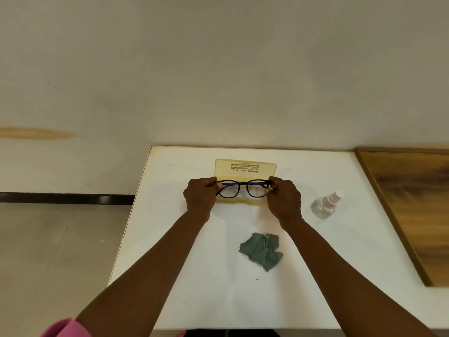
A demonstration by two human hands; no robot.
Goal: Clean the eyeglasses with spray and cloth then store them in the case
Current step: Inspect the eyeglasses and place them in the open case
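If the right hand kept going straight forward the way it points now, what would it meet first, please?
Probably the upright lid of the open yellow case, just beyond the right hand holding the eyeglasses; depth is unclear.

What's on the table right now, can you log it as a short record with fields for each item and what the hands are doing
surface: white table
eyeglasses: dark frame, held at both ends over the open case
left hand: gripping left end of frame
right hand: gripping right end of frame
case: yellowish, lid up, at far side of table
spray bottle: clear, right of the case, untouched
cloth: grey-green, crumpled, nearer the person than the glasses
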